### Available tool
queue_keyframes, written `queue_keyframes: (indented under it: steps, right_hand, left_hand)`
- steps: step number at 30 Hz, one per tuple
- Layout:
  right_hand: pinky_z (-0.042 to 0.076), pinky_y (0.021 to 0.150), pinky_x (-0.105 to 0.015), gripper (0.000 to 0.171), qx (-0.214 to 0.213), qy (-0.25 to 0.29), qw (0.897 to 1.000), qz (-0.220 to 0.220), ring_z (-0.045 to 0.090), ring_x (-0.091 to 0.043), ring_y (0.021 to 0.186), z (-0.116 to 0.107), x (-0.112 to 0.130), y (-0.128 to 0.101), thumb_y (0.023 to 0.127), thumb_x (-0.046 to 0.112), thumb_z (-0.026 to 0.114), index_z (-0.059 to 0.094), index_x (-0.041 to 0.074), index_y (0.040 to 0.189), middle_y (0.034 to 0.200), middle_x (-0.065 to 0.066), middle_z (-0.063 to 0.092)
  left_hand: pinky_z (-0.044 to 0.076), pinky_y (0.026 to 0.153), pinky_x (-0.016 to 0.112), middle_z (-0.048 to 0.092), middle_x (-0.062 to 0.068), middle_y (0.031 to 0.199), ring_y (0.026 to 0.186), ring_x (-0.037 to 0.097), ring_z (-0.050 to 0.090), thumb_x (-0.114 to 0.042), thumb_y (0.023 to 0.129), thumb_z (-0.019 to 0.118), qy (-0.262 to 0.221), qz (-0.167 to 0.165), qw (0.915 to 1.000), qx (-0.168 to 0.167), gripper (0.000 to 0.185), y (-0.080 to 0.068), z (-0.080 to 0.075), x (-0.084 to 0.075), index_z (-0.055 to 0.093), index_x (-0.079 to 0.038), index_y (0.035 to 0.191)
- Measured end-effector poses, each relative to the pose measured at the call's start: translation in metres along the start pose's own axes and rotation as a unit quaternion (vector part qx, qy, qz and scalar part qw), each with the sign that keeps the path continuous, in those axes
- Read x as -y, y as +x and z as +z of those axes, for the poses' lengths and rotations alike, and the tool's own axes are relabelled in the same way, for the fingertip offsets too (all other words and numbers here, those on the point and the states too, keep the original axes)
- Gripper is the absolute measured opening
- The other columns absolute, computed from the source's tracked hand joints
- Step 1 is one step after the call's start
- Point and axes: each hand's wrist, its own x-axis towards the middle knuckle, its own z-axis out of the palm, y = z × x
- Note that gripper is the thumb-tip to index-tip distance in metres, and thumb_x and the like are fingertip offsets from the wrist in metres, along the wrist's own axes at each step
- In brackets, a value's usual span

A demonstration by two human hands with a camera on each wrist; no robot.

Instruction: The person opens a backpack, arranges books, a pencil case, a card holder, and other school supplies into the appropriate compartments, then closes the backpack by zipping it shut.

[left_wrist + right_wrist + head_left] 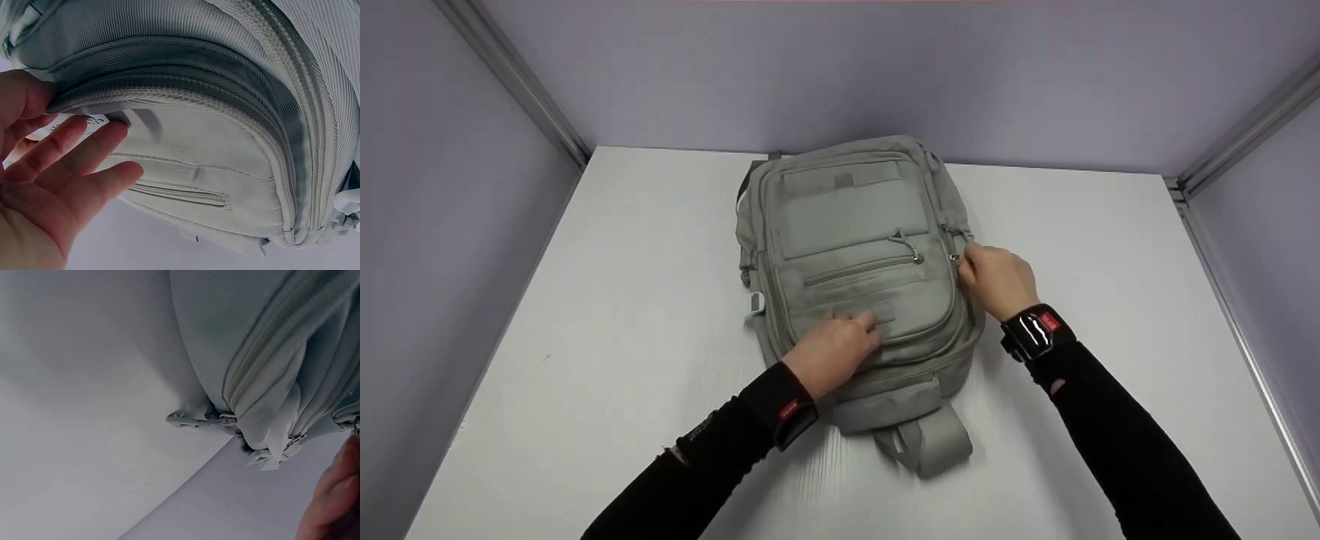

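A grey backpack [851, 217] lies on its back, front side up. My left hand [834, 349] is over the lower front pocket, its fingertips near a small label patch [883, 312]. The left wrist view shows its fingers [93, 152] loosely spread, with the thumb by the pocket's zipped edge [169, 90]. At the bag's right side my right hand [1001, 281] pinches a zipper pull [955, 258]; in the right wrist view its fingertips are partly cut off by the frame edge. A cord-like pull [916, 253] hangs from the short front zipper [859, 271].
The bag stands on a white table [645, 300], with a grey-lilac wall [840, 75] close behind its top. Metal frame posts [521, 82] run up the corners. A wide strap [941, 442] sticks out from the bag's lower end.
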Motion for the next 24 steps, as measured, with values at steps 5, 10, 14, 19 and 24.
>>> queue_keyframes:
  steps: [5, 10, 14, 19, 24]
  right_hand:
    - [0.042, 0.051, -0.047, 0.019, 0.019, 0.001, 1.000, 0.023, 0.054, -0.032, 0.056, 0.003, -0.001, 0.016, 0.092, 0.012, 0.052, 0.054, 0.003, 0.075, 0.064, -0.014, 0.058]
    - [0.044, 0.057, -0.051, 0.025, 0.037, 0.005, 0.998, 0.048, 0.059, -0.036, 0.062, 0.005, -0.001, 0.028, 0.095, 0.015, 0.050, 0.051, 0.003, 0.074, 0.070, -0.019, 0.062]
    - [0.046, 0.061, -0.053, 0.025, 0.056, 0.012, 0.996, 0.066, 0.062, -0.040, 0.069, 0.008, -0.002, 0.031, 0.096, 0.016, 0.049, 0.051, 0.003, 0.075, 0.076, -0.023, 0.064]
    - [0.044, 0.058, -0.047, 0.024, 0.069, 0.038, 0.994, 0.081, 0.060, -0.036, 0.068, 0.007, -0.007, 0.023, 0.098, 0.020, 0.050, 0.055, 0.003, 0.082, 0.083, -0.023, 0.067]
    - [0.041, 0.058, -0.037, 0.025, 0.075, 0.066, 0.992, 0.073, 0.059, -0.029, 0.067, 0.004, -0.012, 0.007, 0.101, 0.023, 0.053, 0.062, 0.002, 0.091, 0.084, -0.019, 0.068]
  left_hand:
    - [0.055, 0.094, 0.053, 0.064, 0.008, 0.114, 0.090, 0.027, 0.070, 0.007, 0.088, 0.059, -0.005, -0.009, 0.9999, 0.012, 0.042, 0.000, -0.001, -0.001, 0.066, -0.009, 0.126]
    - [0.053, 0.097, 0.056, 0.063, 0.007, 0.115, 0.094, 0.027, 0.070, 0.007, 0.088, 0.058, -0.009, -0.018, 0.9995, 0.025, 0.044, 0.001, -0.002, -0.002, 0.066, -0.011, 0.127]
    - [0.050, 0.099, 0.059, 0.063, 0.006, 0.115, 0.095, 0.026, 0.070, 0.006, 0.089, 0.059, -0.005, -0.023, 0.9992, 0.033, 0.038, 0.002, -0.001, -0.003, 0.069, -0.011, 0.122]
    - [0.048, 0.101, 0.060, 0.063, 0.006, 0.118, 0.101, 0.027, 0.070, 0.005, 0.088, 0.061, 0.014, -0.030, 0.9994, 0.013, 0.035, 0.000, 0.003, -0.005, 0.069, -0.012, 0.117]
    - [0.048, 0.102, 0.060, 0.063, 0.006, 0.113, 0.103, 0.028, 0.069, 0.003, 0.091, 0.060, 0.021, -0.037, 0.9985, -0.035, 0.028, -0.006, 0.008, -0.004, 0.068, -0.013, 0.113]
